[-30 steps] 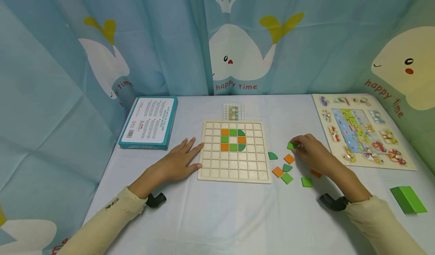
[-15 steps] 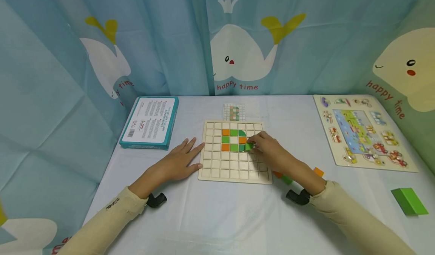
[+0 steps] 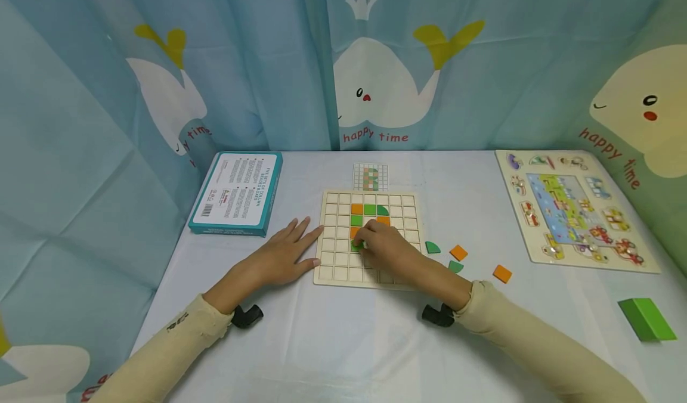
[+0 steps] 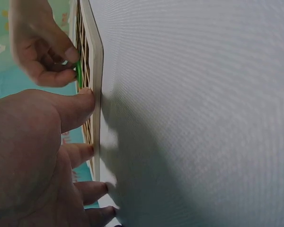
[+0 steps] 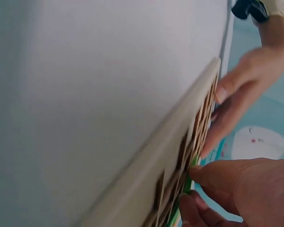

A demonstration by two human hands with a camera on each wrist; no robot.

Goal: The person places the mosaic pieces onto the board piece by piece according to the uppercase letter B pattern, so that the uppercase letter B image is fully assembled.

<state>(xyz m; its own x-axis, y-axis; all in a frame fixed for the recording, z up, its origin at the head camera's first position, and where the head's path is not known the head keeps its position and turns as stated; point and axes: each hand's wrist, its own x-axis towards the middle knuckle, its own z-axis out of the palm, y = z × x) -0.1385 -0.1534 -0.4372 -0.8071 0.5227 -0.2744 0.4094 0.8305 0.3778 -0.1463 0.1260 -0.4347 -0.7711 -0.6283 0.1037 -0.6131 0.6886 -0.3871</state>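
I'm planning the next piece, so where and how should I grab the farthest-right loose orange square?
Pinch the orange square by two opposite edges, probably best from above with the right hand once that is free: it lies flat and thin, apart from any other piece.

White cloth-covered worktop (image 3: 333, 343) | left: teal-and-white rectangular box (image 3: 234, 192) | centre: pale wooden square grid board (image 3: 343, 261), small white printed card (image 3: 370, 177) just behind | right: loose orange square tiles (image 3: 502, 273), dark-green quarter-round tiles (image 3: 432, 247), cream picture-puzzle board (image 3: 542, 223), bright-green block (image 3: 644, 319)
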